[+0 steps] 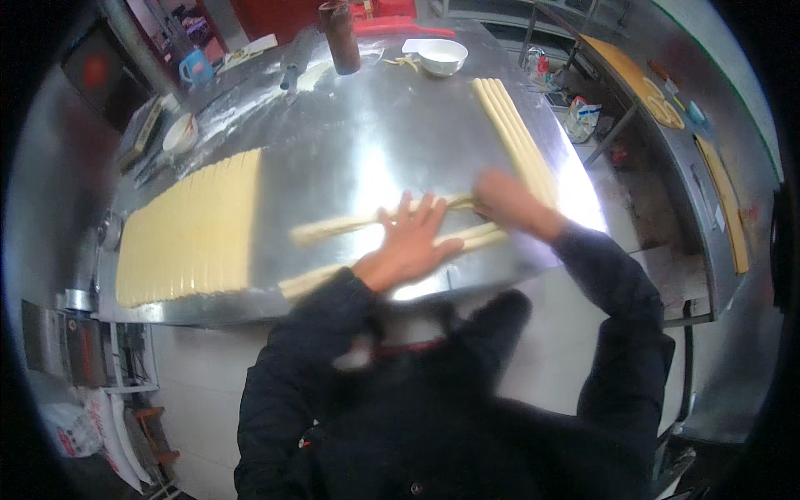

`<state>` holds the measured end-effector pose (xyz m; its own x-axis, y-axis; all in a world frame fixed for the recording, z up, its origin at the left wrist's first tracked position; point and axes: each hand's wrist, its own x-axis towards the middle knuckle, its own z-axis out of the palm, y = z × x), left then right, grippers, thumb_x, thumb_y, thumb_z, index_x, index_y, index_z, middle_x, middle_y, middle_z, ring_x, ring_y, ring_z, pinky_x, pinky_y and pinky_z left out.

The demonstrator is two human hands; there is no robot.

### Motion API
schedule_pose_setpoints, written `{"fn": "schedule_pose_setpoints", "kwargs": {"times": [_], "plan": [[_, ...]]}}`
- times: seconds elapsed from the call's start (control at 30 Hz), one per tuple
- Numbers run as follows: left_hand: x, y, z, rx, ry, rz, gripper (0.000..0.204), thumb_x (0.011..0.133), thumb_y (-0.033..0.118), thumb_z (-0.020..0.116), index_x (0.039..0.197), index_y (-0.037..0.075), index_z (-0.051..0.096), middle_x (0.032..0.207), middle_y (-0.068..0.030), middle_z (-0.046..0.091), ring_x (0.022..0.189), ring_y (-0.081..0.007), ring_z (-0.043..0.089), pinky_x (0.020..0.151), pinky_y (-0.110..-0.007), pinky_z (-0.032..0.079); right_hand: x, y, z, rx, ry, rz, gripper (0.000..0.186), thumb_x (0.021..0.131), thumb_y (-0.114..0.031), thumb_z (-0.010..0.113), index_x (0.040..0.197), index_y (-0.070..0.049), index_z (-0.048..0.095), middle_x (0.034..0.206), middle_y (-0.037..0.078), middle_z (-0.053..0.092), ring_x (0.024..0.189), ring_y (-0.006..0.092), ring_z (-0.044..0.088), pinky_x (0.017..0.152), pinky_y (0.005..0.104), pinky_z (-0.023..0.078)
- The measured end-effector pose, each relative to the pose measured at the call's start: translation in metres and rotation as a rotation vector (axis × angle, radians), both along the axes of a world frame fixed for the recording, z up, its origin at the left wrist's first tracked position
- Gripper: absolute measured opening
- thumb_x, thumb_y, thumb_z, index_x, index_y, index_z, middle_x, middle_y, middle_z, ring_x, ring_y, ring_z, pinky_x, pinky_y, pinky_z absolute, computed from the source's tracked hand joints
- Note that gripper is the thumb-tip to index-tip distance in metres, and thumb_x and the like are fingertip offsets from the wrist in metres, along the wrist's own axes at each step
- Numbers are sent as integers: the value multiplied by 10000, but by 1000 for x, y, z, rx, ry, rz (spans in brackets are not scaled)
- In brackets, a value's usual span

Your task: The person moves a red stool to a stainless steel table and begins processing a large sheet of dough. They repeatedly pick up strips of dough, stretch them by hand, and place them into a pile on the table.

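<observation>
A long pale dough strip (337, 227) lies across the steel table. My left hand (408, 242) rests flat on it, fingers spread. The strip's right end runs to my right hand (510, 200), which is curled closed around it and somewhat blurred; the fingertips are hidden. Closer to the front edge lies another length of dough (312, 282), partly covered by my left hand and wrist. To the left is a wide slab of dough (192, 229) cut into many narrow strips. Several finished-looking dough strips (512, 137) lie side by side at the right.
A white bowl (442, 58) and a dark brown cylinder (340, 37) stand at the table's far side. Another bowl (180, 133) sits at the far left, near scattered flour (242, 108). At right, a side counter (658, 117) holds rings of dough (664, 110).
</observation>
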<state>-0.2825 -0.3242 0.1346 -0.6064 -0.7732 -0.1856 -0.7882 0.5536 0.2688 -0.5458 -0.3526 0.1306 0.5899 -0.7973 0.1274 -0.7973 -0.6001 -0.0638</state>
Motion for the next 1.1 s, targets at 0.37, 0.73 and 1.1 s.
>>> {"fn": "schedule_pose_setpoints", "kwargs": {"times": [0.37,0.73,1.1], "plan": [[13,-7,-7,-93,102,-9,737,1046,630,405,1494,46,447,1541,-199,430,1424,-418,402,1117,-721,288,-16,25,5,-38,-177,61,345,945,-197,712,1249,-39,676,1179,133,673,1071,324,658,939,416,531],[179,-29,-5,-389,194,194,172,912,153,707,1008,14,675,1045,-157,649,1021,-357,622,858,-485,513,79,-20,24,191,76,-22,348,935,-249,729,1219,-74,629,1134,162,627,1072,385,624,909,473,515],[257,-13,-29,-84,257,278,263,911,216,745,1066,5,719,1044,-175,665,1023,-376,632,879,-464,507,137,-4,39,297,-53,60,427,942,-373,723,1185,-29,649,1138,177,634,1064,357,637,875,481,529]]}}
